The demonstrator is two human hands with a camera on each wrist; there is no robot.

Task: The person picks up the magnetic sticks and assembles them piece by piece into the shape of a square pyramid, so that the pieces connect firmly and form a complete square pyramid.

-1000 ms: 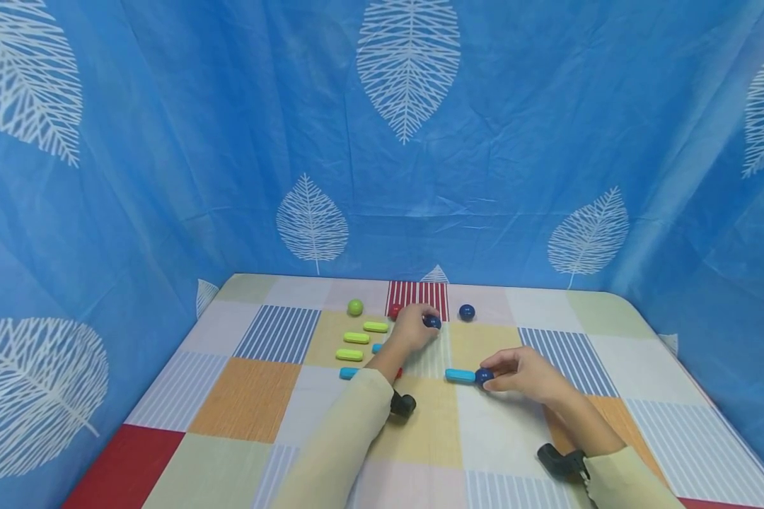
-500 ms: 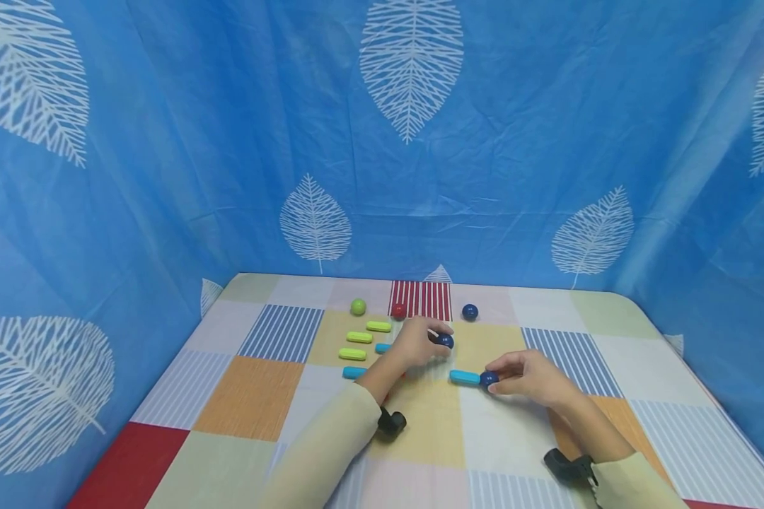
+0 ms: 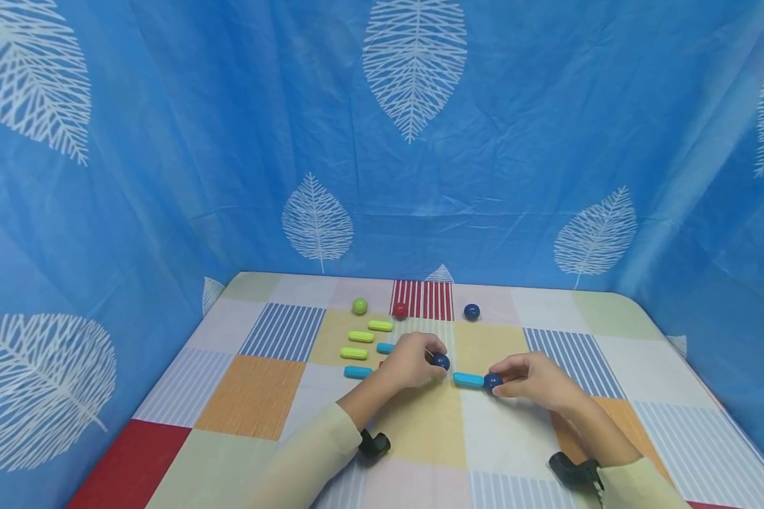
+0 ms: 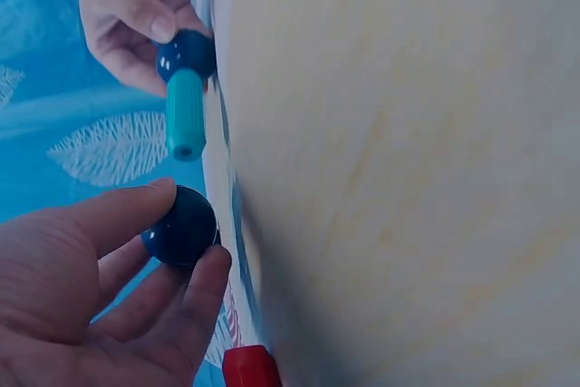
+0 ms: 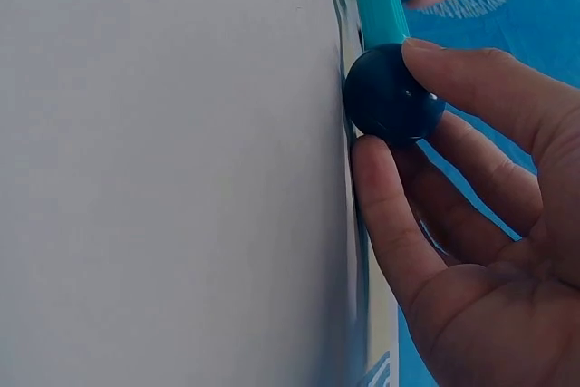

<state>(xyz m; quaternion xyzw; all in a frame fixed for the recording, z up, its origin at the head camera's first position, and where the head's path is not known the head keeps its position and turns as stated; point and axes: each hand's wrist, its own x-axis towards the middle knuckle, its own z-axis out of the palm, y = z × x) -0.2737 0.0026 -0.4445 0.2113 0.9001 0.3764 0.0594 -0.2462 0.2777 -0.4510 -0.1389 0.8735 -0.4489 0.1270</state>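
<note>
My left hand pinches a dark blue ball between thumb and fingertips, low over the table. To its right, my right hand grips a second dark blue ball. From that ball a light blue rod sticks out to the left, its free end facing the left hand's ball. In the left wrist view a small gap separates the rod's end from that ball. A red rod lies near the left hand, mostly covered by it in the head view.
Behind the hands sit a green ball, a red ball and another dark blue ball. Left of the left hand lie yellow-green rods and light blue rods. A patchwork cloth covers the table; blue curtains surround it.
My left hand has brought its blue ball nearer the front of the table, toward the rod, uncovering the red ball behind. The right hand stays nearly in place with its ball and rod.
</note>
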